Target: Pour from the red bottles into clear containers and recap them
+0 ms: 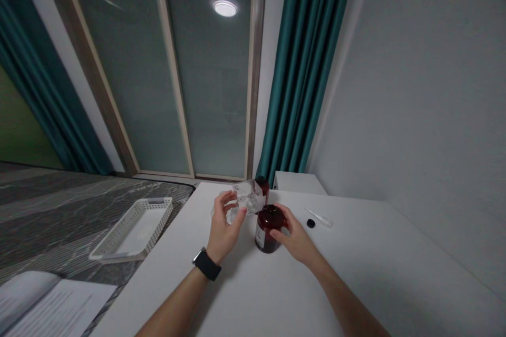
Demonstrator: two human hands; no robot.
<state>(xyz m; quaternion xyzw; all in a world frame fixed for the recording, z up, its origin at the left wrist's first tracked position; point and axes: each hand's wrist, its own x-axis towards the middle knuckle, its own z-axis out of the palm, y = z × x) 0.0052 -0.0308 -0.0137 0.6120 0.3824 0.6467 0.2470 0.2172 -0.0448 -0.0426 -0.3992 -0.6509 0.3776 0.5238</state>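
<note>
Over the white surface (245, 295), left fingers (239, 217) pinch a clear container (249, 196) at eleven o'clock from the nearer brown bottle (266, 226), which right fingers (280, 236) clasp, and a slack left grip could drop it.

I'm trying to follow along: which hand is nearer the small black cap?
Right. The right hand, on a brown bottle, is left of the black cap; the left hand, holding a clear container, is farther left.
</note>
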